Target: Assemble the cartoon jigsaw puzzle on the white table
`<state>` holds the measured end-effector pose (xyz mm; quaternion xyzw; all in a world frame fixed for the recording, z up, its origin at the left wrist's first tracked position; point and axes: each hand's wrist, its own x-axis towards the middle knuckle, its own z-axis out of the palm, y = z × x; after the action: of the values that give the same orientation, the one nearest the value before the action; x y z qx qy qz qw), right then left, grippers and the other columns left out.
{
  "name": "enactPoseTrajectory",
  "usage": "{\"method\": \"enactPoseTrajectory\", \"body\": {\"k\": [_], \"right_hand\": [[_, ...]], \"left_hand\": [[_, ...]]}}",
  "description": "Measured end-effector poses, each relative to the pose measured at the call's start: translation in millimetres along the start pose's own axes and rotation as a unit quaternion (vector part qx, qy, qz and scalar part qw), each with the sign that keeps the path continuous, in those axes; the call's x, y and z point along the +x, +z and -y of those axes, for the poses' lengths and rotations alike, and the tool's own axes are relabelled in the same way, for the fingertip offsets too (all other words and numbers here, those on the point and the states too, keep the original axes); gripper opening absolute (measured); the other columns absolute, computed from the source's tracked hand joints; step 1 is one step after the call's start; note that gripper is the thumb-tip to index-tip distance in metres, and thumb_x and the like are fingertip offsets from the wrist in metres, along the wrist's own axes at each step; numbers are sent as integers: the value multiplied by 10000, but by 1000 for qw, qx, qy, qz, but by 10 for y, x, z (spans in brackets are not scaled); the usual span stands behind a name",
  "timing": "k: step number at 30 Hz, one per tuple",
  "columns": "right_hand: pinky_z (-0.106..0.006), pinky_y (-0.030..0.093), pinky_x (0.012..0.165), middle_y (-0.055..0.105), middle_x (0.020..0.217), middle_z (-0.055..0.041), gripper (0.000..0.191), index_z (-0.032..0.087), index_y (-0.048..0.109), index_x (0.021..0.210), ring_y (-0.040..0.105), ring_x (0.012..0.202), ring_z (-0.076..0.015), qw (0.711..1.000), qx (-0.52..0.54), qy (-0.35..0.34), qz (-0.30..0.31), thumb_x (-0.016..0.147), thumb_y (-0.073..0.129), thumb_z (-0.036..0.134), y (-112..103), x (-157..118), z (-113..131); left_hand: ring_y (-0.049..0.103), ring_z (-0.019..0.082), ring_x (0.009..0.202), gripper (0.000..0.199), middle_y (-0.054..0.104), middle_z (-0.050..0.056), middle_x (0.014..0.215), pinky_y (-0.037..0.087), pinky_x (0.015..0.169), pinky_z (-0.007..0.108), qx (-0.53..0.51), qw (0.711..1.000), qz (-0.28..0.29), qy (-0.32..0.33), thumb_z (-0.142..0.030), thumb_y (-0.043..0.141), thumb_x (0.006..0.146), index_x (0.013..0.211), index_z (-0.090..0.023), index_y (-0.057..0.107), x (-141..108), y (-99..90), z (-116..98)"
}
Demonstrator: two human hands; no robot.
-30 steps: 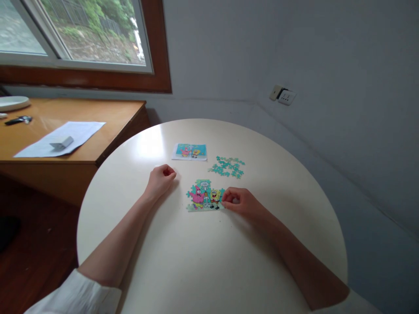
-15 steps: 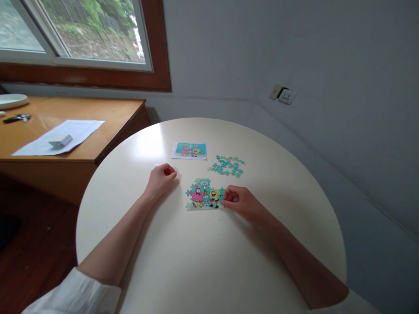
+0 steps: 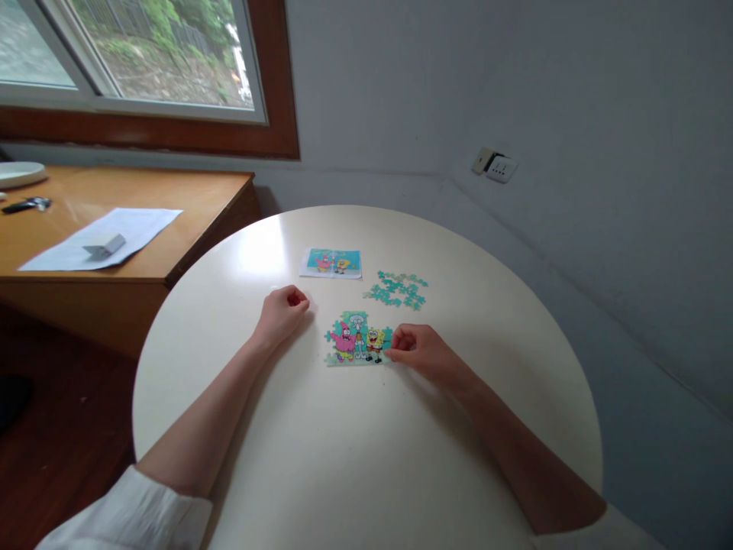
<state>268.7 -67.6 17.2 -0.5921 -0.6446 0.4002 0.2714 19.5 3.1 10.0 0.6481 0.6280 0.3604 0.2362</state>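
Observation:
A joined section of jigsaw puzzle (image 3: 359,340) with pink, pale and yellow cartoon figures lies flat on the round white table (image 3: 343,458). My right hand (image 3: 415,347) is at its right edge, thumb and fingers pinched at the edge pieces; whether a piece is between them is hidden. My left hand (image 3: 286,304) rests up and left of the section, fingers curled, not touching it; what they hold, if anything, cannot be seen. Loose green puzzle pieces (image 3: 401,290) lie in a cluster behind the section. A small picture card (image 3: 332,263) showing the same figures lies farther back.
At the left stands a wooden desk (image 3: 211,187) with a paper sheet (image 3: 146,221), a small grey-white block (image 3: 104,245), a dark object (image 3: 20,205) and a white round item (image 3: 20,175). Walls with a socket (image 3: 502,169) rise behind the table.
The view has shifted very slightly. Both hands keep nearly the same places and poses, and the puzzle section looks the same.

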Motion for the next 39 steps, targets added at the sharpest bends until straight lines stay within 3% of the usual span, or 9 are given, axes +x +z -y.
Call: {"method": "enactPoseTrajectory", "body": {"k": [13, 18, 22, 27, 32, 39], "right_hand": [[-207, 284, 435, 465, 468, 50, 132, 175, 498, 550, 392, 451, -75, 1000, -29, -6, 5, 604, 597, 243, -5, -16, 40], [-207, 292, 432, 486, 466, 45, 176, 173, 494, 558, 413, 440, -73, 999, 43, -3, -3, 582, 637, 274, -19, 8, -2], [-198, 302, 426, 467, 450, 63, 297, 183, 464, 595, 425, 428, -70, 979, 171, -10, -108, 573, 679, 387, -100, 67, -67], [-188, 146, 357, 341, 396, 113, 313, 209, 416, 654, 241, 355, -42, 938, 235, -10, -253, 637, 631, 435, -189, 158, -189], [-199, 132, 370, 280, 401, 120, 234, 210, 423, 697, 185, 367, -48, 931, 160, -57, -324, 705, 560, 399, -203, 192, -276], [-212, 250, 423, 322, 471, 93, 185, 210, 407, 691, 302, 422, -81, 922, 55, -77, -376, 727, 489, 371, -204, 245, -338]], "left_hand": [[466, 123, 562, 101, 533, -2, 569, 341, 539, 242, 0, 1000, 1, -1, -241, 501, 628, 582, -161, 542, -1, 4, 6], [462, 121, 550, 104, 525, -4, 554, 338, 535, 242, -3, 1000, 3, -2, -246, 505, 626, 580, -159, 540, 0, 1, 2], [461, 119, 542, 108, 524, -8, 545, 337, 533, 243, -2, 1000, 2, -3, -250, 510, 624, 585, -156, 546, 8, 7, 11], [458, 118, 542, 103, 520, -10, 543, 336, 533, 241, -2, 1000, -2, -2, -245, 511, 621, 581, -155, 545, 18, 16, 31], [456, 117, 533, 103, 513, -12, 532, 332, 526, 238, -11, 1000, -1, 2, -245, 506, 626, 580, -158, 540, 32, 32, 58], [462, 116, 541, 98, 521, -13, 545, 334, 535, 237, -14, 1000, -11, 9, -234, 499, 636, 578, -162, 532, 33, 54, 85]]}}
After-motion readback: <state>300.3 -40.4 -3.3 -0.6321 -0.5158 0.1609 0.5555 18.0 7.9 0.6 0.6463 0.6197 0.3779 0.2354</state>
